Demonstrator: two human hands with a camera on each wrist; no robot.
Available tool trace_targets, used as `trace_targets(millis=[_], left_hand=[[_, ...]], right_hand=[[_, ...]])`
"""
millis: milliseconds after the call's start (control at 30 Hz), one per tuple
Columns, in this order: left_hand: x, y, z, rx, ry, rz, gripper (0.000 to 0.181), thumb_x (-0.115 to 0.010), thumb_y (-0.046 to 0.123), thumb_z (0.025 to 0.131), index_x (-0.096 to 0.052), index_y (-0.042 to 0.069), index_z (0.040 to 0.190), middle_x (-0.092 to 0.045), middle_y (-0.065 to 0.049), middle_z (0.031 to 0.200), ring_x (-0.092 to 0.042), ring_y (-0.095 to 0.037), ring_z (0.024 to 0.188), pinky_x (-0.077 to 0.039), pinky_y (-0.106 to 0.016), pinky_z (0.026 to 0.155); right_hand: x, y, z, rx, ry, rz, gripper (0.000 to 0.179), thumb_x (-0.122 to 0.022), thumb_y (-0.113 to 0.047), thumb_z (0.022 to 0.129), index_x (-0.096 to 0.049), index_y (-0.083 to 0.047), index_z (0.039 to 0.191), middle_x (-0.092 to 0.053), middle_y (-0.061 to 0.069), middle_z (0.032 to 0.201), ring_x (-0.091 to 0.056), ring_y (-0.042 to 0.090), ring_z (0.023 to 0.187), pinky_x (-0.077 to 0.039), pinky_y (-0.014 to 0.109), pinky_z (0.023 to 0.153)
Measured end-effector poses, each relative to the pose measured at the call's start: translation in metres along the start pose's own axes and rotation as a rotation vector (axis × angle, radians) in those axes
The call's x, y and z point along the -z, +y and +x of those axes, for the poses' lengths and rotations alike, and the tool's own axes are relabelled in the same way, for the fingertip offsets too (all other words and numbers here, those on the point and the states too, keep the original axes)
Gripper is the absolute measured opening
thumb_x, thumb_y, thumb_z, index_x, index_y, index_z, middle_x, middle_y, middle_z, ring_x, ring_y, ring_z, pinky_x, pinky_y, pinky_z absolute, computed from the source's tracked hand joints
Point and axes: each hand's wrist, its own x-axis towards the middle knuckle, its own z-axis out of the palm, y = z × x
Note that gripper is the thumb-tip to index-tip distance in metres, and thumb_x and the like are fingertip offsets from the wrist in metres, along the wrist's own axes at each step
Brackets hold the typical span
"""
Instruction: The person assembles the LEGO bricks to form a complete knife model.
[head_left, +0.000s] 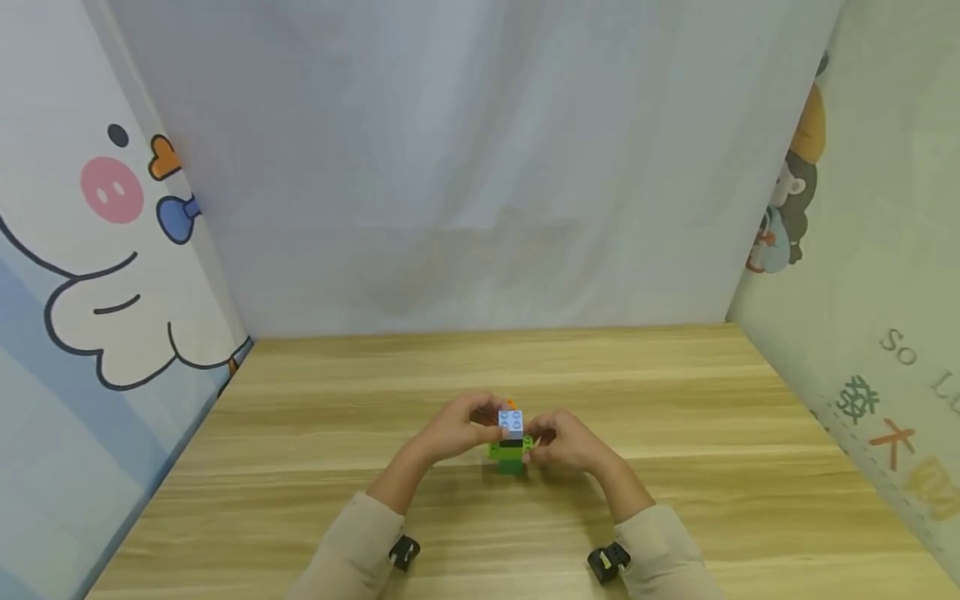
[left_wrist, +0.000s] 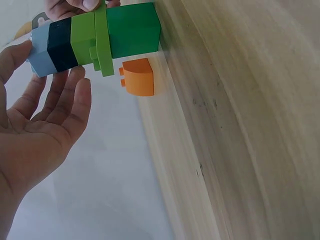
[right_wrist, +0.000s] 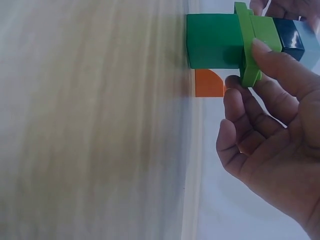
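Note:
A tower of toy building blocks stands upright on the table in the head view. A dark green block [head_left: 511, 467] is its base, with a lime green plate [left_wrist: 104, 42] and a lime block [left_wrist: 83, 37] over it. Higher up come a black block [left_wrist: 62, 44] and a light blue block [head_left: 511, 421] with studs on top. My left hand [head_left: 457, 429] pinches the light blue block between thumb and fingers. From the other side my right hand [head_left: 567, 442] grips the lime pieces, its thumb [right_wrist: 275, 57] against the lime block.
An orange curved block [left_wrist: 139, 77] rests on the wooden table [head_left: 315, 417], just behind the tower. Pale cloth [head_left: 480, 167] hangs at the back, and printed sheets flank the table on both sides.

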Motion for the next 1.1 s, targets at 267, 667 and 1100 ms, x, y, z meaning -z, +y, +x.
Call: trace_targets(millis=[267, 667, 1100], left_hand=[[-0.003, -0.011, -0.004, 0.018, 0.009, -0.071, 0.041, -0.072, 0.006, 0.08, -0.057, -0.004, 0.116, -0.059, -0.014, 0.106, -0.056, -0.033, 0.097, -0.048, -0.038, 0.078], [-0.005, -0.047, 0.001, 0.127, -0.01, -0.097, 0.044, -0.073, -0.006, 0.069, -0.058, -0.004, 0.111, -0.06, -0.013, 0.102, -0.059, -0.029, 0.092, -0.049, -0.036, 0.08], [-0.007, -0.056, 0.0, 0.152, -0.013, -0.099, 0.033, -0.073, -0.005, 0.071, -0.063, -0.003, 0.103, -0.062, -0.008, 0.091, -0.056, -0.019, 0.084, -0.048, -0.033, 0.074]], right_hand=[[-0.001, -0.001, -0.001, -0.012, 0.004, 0.003, 0.032, -0.075, -0.007, 0.076, -0.065, 0.003, 0.104, -0.063, 0.003, 0.085, -0.056, 0.017, 0.073, -0.048, 0.031, 0.064], [0.0, 0.0, -0.001, -0.009, 0.012, 0.006, 0.03, -0.075, -0.007, 0.076, -0.065, 0.003, 0.102, -0.064, 0.002, 0.085, -0.057, 0.017, 0.073, -0.048, 0.032, 0.065], [-0.001, 0.005, 0.002, -0.015, 0.0, 0.057, 0.033, -0.076, -0.007, 0.075, -0.065, 0.003, 0.105, -0.066, 0.005, 0.09, -0.059, 0.019, 0.074, -0.049, 0.033, 0.068]])
